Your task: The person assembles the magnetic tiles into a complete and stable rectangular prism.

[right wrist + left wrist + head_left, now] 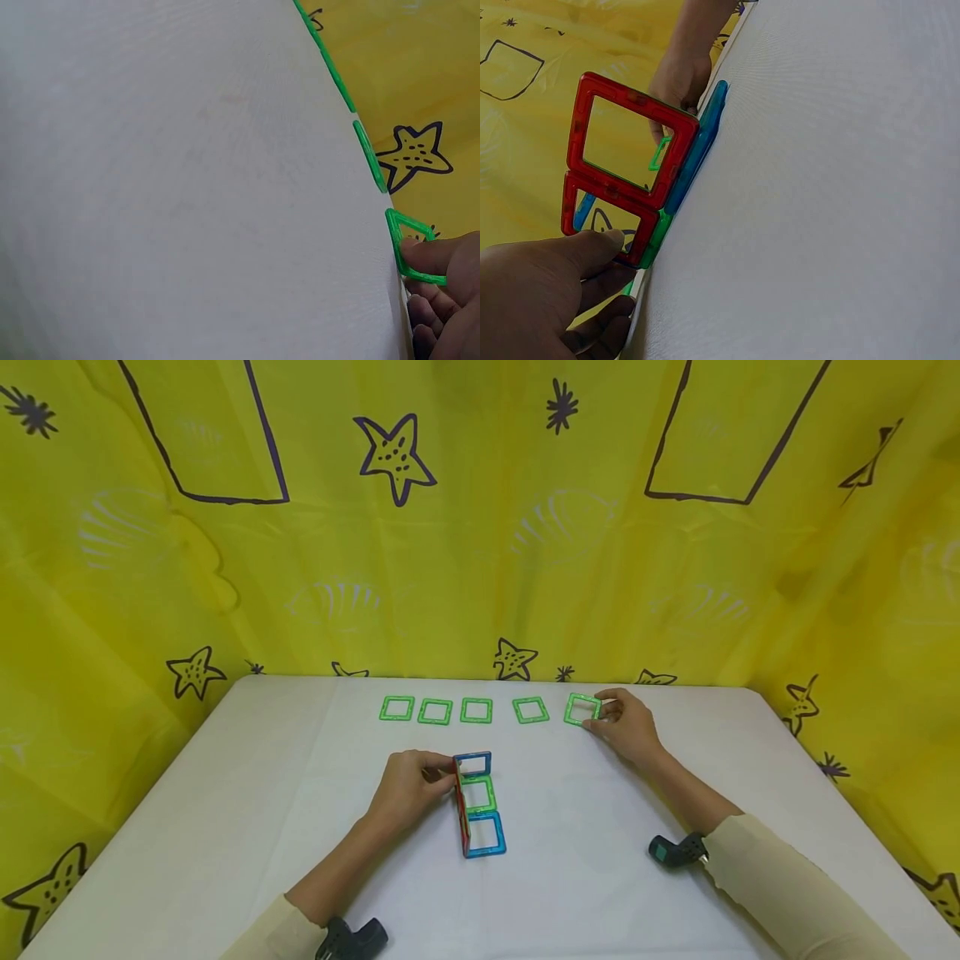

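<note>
My left hand [408, 785] pinches an upright red square magnetic tile [568, 202], its thumb over the lower edge in the left wrist view. Another red tile [637, 99] joins it, forming a standing wall. Along the wall's right side run a near blue tile [486, 854], a green tile [492, 793] in the middle and a far blue tile [472, 755]. At the back right, my right hand [628, 727] pinches a green square tile [568, 707] by its right side. In the right wrist view that tile [395, 244] tilts up, its thumb on the frame.
Several green square tiles lie in a row across the back of the white table [337, 877], left of my right hand; one green tile [531, 721] is closest to it. Behind the table's far edge hangs a yellow patterned cloth [480, 568], which also covers both sides.
</note>
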`<act>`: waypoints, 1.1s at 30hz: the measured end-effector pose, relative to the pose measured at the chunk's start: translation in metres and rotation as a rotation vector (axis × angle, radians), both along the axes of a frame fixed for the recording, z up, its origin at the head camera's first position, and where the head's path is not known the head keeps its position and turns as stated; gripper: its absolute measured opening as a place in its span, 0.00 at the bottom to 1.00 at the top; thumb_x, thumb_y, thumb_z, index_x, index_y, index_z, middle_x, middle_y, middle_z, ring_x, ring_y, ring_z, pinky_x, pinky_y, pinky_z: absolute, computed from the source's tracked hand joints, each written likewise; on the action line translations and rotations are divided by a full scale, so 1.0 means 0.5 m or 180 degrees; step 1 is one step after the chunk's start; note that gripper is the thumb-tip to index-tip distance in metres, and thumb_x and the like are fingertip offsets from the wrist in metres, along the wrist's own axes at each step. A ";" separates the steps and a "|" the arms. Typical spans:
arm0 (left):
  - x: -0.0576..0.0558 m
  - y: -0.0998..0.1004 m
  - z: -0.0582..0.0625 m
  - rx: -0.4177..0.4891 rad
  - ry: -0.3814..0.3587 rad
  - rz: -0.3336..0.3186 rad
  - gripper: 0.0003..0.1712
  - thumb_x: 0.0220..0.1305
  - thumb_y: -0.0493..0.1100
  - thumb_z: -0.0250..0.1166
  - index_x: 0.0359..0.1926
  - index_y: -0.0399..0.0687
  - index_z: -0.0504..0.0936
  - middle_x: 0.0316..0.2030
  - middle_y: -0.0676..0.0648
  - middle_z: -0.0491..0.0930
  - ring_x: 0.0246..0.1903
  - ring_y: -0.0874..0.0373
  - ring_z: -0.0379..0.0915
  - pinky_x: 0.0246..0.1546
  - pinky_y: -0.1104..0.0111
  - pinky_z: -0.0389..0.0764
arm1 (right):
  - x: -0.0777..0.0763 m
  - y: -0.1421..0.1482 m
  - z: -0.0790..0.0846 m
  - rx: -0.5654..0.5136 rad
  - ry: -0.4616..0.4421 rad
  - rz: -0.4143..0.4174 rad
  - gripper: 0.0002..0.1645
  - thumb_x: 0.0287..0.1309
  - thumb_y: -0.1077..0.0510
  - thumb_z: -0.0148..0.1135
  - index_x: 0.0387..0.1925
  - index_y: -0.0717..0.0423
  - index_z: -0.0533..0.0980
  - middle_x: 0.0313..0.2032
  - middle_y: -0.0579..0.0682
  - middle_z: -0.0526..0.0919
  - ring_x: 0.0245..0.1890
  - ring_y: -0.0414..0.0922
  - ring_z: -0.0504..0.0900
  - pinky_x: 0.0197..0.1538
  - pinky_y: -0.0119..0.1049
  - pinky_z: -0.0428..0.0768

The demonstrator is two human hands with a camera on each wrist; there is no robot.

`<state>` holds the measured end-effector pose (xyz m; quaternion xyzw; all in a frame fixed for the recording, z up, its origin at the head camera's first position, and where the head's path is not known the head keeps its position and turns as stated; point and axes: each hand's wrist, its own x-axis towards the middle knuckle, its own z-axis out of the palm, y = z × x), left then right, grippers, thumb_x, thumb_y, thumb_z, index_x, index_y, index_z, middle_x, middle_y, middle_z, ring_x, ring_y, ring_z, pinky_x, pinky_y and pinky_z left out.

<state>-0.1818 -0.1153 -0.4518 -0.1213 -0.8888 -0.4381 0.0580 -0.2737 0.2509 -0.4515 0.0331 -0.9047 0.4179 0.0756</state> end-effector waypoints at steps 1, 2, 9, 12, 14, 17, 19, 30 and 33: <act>0.000 0.000 0.000 -0.0005 0.0002 0.0001 0.09 0.62 0.34 0.76 0.44 0.39 0.93 0.36 0.51 0.89 0.33 0.58 0.76 0.32 0.70 0.79 | 0.001 0.001 0.001 -0.0024 0.0019 0.0002 0.31 0.61 0.63 0.76 0.63 0.68 0.74 0.43 0.62 0.83 0.40 0.51 0.78 0.41 0.35 0.75; 0.000 0.001 0.001 -0.0009 0.0005 0.0003 0.09 0.62 0.34 0.76 0.44 0.39 0.93 0.36 0.51 0.89 0.34 0.58 0.76 0.32 0.71 0.79 | 0.001 0.002 0.001 -0.0051 0.0026 0.0012 0.31 0.61 0.63 0.76 0.63 0.69 0.74 0.42 0.61 0.83 0.39 0.49 0.77 0.40 0.33 0.75; 0.000 0.000 0.003 -0.0017 0.0000 -0.0013 0.09 0.63 0.34 0.75 0.44 0.39 0.93 0.37 0.50 0.89 0.34 0.58 0.76 0.32 0.71 0.79 | 0.004 0.009 0.002 -0.0048 0.0093 -0.0024 0.21 0.64 0.64 0.73 0.54 0.71 0.80 0.41 0.59 0.86 0.39 0.47 0.79 0.39 0.26 0.75; 0.000 0.000 0.002 -0.0025 0.0006 -0.0014 0.09 0.63 0.34 0.75 0.44 0.39 0.93 0.37 0.50 0.89 0.34 0.58 0.77 0.32 0.71 0.79 | 0.005 0.013 0.002 -0.0011 0.0131 -0.0024 0.18 0.66 0.63 0.72 0.53 0.71 0.81 0.42 0.61 0.87 0.40 0.49 0.81 0.39 0.26 0.75; 0.000 -0.001 0.002 -0.0028 0.0010 -0.0014 0.09 0.63 0.35 0.75 0.45 0.39 0.93 0.37 0.49 0.89 0.34 0.58 0.77 0.32 0.71 0.80 | 0.006 0.015 0.003 -0.0011 0.0127 -0.0014 0.18 0.68 0.62 0.70 0.53 0.71 0.81 0.42 0.61 0.87 0.40 0.49 0.81 0.38 0.26 0.75; 0.000 -0.001 0.001 -0.0029 0.0007 -0.0016 0.09 0.63 0.34 0.75 0.45 0.38 0.93 0.36 0.49 0.89 0.33 0.58 0.77 0.32 0.71 0.80 | 0.008 0.016 0.004 -0.0028 0.0093 -0.0004 0.17 0.70 0.62 0.69 0.53 0.71 0.81 0.42 0.61 0.88 0.38 0.47 0.82 0.35 0.27 0.75; -0.001 -0.001 0.000 -0.0022 0.0003 -0.0016 0.09 0.63 0.34 0.75 0.45 0.38 0.93 0.36 0.49 0.89 0.33 0.58 0.77 0.32 0.71 0.80 | 0.011 0.015 0.004 -0.0077 0.0041 0.0012 0.16 0.71 0.62 0.67 0.54 0.70 0.81 0.42 0.61 0.88 0.36 0.45 0.82 0.33 0.27 0.76; -0.001 0.001 -0.001 -0.0004 -0.0006 0.0001 0.09 0.62 0.34 0.76 0.44 0.39 0.93 0.34 0.51 0.89 0.33 0.59 0.77 0.33 0.70 0.80 | 0.051 -0.011 0.014 -0.0364 -0.0126 0.0224 0.14 0.72 0.64 0.64 0.53 0.71 0.79 0.43 0.61 0.87 0.37 0.46 0.85 0.35 0.30 0.80; 0.000 0.000 -0.001 -0.0016 0.0006 -0.0010 0.09 0.62 0.34 0.76 0.45 0.39 0.93 0.34 0.51 0.89 0.33 0.58 0.77 0.32 0.70 0.79 | 0.061 -0.022 0.017 -0.0387 -0.0115 0.0291 0.12 0.72 0.64 0.65 0.51 0.70 0.80 0.43 0.60 0.86 0.38 0.47 0.85 0.37 0.30 0.80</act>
